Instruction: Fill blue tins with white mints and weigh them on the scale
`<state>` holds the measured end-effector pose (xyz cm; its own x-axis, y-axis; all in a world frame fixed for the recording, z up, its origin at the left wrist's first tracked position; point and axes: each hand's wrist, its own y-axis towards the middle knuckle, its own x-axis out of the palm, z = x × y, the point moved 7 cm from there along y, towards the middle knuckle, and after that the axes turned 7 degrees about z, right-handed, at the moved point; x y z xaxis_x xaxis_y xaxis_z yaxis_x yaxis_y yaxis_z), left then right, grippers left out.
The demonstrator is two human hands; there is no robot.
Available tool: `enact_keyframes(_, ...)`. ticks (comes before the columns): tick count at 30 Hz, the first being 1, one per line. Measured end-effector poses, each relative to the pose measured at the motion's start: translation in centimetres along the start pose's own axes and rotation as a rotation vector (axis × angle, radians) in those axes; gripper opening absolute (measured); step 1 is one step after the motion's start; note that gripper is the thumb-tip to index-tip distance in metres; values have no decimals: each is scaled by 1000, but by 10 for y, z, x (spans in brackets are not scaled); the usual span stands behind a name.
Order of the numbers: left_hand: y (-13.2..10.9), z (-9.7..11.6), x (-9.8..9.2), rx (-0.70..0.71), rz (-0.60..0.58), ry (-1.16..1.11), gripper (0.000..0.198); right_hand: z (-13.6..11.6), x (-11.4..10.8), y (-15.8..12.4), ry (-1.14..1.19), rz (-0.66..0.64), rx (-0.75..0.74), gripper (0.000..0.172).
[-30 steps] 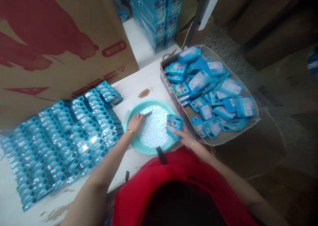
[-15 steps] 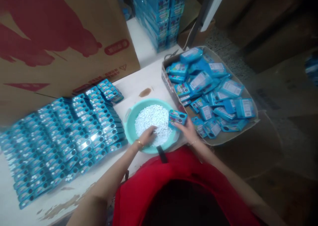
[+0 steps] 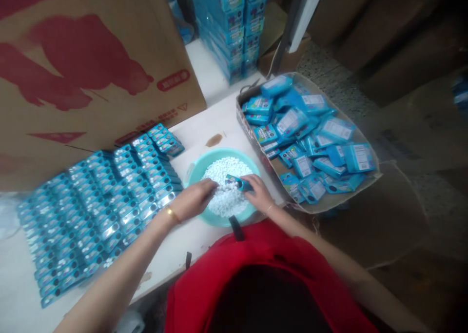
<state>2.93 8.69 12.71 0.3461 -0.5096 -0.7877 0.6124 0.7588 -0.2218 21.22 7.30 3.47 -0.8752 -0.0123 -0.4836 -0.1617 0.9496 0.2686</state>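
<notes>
Head view, both hands over teal basin (image 3: pixel 199 169) on white surface (image 3: pixel 215 123).

Basin: sits near front edge of surface, filled w/ small white pellets (image 3: pixel 228 172).

R hand (image 3: pixel 258 194): grip closed around small blue box (image 3: pixel 238 182), held low over pellets, box lying roughly flat, its long side pointing toward L hand. Fingers wrap its right end.

L hand (image 3: pixel 193 201): fingers curled, tips at pellets just left of blue box. Blur is heavy here; grip looks pinched, possibly on a few pellets, but cannot tell for sure. Gold bracelet (image 3: pixel 171 215) at wrist.

Surroundings:
- Left of basin: rows of blue boxes (image 3: pixel 106 206) laid out tightly on surface, edge-on, reaching almost to basin rim.
- Right of basin: shallow cardboard tray (image 3: pixel 329 204) heaped w/ loose blue packs (image 3: pixel 310 133), label sides mixed up/down.
- Behind: big brown carton (image 3: pixel 91 65) w/ red print; stack of blue cartons (image 3: pixel 234 21) at far end.
- Red garment (image 3: pixel 270 260) fills lower frame.
</notes>
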Motion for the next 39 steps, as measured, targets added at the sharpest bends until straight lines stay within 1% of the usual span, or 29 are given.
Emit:
enact_keyframes(3,9,17,-1,-107,-107,288,28,0,9,-1,-25,-12,-17,46)
enact_keyframes(5,13,33,-3,-164,-147,442,35,1,12,-2,-32,-17,-17,47)
enact_keyframes(7,15,50,-7,-166,-156,528,40,2,14,-3,-33,-21,-18,47)
enact_keyframes(9,14,61,-10,-141,-158,562,42,5,14,-4,-31,-17,-16,46)
enact_keyframes(10,13,60,-11,-136,-150,561,42,7,14,-4,-28,-10,-12,46)
enact_keyframes(11,12,55,-12,-139,-131,549,42,9,13,-5,-24,-2,-6,45)
enact_keyframes(12,12,44,-12,-153,-97,525,42,12,11,-5,-19,11,3,45)
enact_keyframes(14,14,9,-8,-212,9,455,42,17,6,-6,-5,38,24,44)
enact_keyframes(15,17,-14,0,-251,60,409,42,19,3,-6,6,49,38,43)
enact_keyframes(16,20,-37,11,-297,99,369,43,21,1,-6,19,62,55,42)
enact_keyframes(18,29,-79,47,-378,82,252,39,27,-4,-5,52,98,106,38)
enact_keyframes(19,34,-93,68,-374,66,224,39,30,-7,-5,67,122,139,36)
enact_keyframes(20,39,-101,88,-356,45,188,40,33,-9,-4,78,146,173,36)
enact_keyframes(21,42,-104,107,-332,27,152,41,36,-10,-4,88,168,207,36)
enact_keyframes(22,44,-102,124,-299,13,115,42,38,-11,-3,95,187,237,37)
enact_keyframes(24,43,-92,150,-242,-4,26,42,40,-11,-2,111,214,283,39)
enact_keyframes(26,39,-79,166,-197,-8,-72,40,42,-11,-1,132,226,315,41)
enact_keyframes(28,36,-69,174,-171,-1,-171,39,43,-10,-1,155,231,343,43)
enact_keyframes(30,32,-65,173,-162,12,-264,36,46,-10,0,192,229,376,45)
enact_keyframes(31,29,-65,169,-161,19,-304,34,47,-10,0,214,229,392,45)
enact_keyframes(33,22,-66,156,-156,33,-366,29,50,-12,1,249,227,409,44)
enact_keyframes(34,17,-66,146,-152,41,-386,28,50,-13,2,252,225,407,43)
enact_keyframes(36,6,-65,121,-144,65,-429,29,49,-16,3,226,227,380,43)
enact_keyframes(39,-8,-56,73,-129,114,-471,29,41,-17,6,155,205,284,41)
